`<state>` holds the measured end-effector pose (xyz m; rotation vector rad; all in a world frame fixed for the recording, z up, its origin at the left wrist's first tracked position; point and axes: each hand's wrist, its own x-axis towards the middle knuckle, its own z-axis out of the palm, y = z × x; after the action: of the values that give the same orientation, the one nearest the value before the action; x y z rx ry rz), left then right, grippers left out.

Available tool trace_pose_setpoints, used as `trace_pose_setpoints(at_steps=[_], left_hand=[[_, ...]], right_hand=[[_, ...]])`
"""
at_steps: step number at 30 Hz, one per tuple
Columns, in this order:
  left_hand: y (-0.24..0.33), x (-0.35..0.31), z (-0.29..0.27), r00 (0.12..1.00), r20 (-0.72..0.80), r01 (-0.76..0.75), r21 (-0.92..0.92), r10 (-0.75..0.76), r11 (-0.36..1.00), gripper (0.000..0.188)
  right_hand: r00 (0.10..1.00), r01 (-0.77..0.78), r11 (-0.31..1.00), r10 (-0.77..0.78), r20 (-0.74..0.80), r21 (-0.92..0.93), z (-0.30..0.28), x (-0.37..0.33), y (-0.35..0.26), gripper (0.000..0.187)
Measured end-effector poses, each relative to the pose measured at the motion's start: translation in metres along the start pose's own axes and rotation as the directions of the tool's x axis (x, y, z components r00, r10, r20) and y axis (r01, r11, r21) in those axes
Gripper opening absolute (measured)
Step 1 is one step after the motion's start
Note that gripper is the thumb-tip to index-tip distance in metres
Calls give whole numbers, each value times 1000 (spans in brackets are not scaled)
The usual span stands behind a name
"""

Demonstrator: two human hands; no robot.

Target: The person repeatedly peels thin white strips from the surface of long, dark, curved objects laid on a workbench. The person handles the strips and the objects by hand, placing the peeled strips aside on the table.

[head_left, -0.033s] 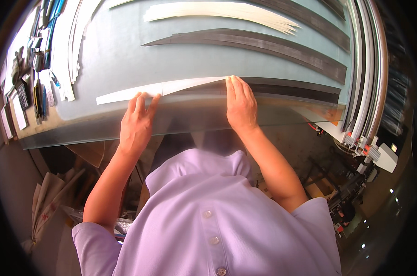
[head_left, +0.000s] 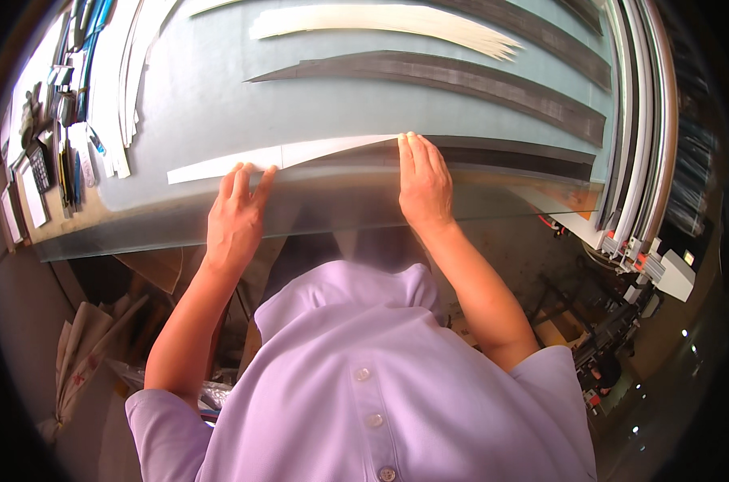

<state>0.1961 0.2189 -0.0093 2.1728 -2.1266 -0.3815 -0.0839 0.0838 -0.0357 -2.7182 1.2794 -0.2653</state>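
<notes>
A long white pointed strip point(head_left: 320, 150) lies flat along the near side of the glass tabletop point(head_left: 212, 104), with a thin seam line across its middle. My left hand point(head_left: 234, 217) is open, its fingers apart and their tips pressing on the strip's lower edge near that seam. At the strip's right tip, my right hand point(head_left: 426, 185) rests with straight fingers, the tips pressing where white meets dark. Dark grey strips point(head_left: 517, 155) run from under and beside my right hand toward the right. The underside of both palms is hidden.
Farther back lie another dark strip point(head_left: 461, 80) and a fanned stack of cream strips point(head_left: 372, 20). Pens, tools and a calculator point(head_left: 39, 161) crowd the left side. Metal rails point(head_left: 642, 120) border the right. The glass's near edge point(head_left: 139, 249) runs before my body.
My left hand has shifted very slightly left and my right hand slightly right. The dark strip farther back has barely moved.
</notes>
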Motion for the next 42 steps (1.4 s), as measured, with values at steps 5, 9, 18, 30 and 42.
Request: trace_pose_setpoints(at_steps=[5,9,18,30,42], left_hand=[[-6,-4,-10,999,5,53,63,-54,997,57],[-5,-4,-8,997,-23,78,86,-76,993,55],[37,40,-2,980,-157,105,-116,-123,988,65],[-15,287,-40,901,-392,28,-381,-189,924,8],[50,285,-3,858,-500,-56,-325,-121,944,4]], right_hand=[[999,-9,999,10,30,-35,-5,-3,33,44],[996,-87,976,86,12,199,-6,-3,42,43],[947,-322,947,322,10,13,-57,-56,207,64],[926,-234,759,364,-99,607,-96,181,333,11],[952,227,899,-123,-282,376,-29,157,227,6]])
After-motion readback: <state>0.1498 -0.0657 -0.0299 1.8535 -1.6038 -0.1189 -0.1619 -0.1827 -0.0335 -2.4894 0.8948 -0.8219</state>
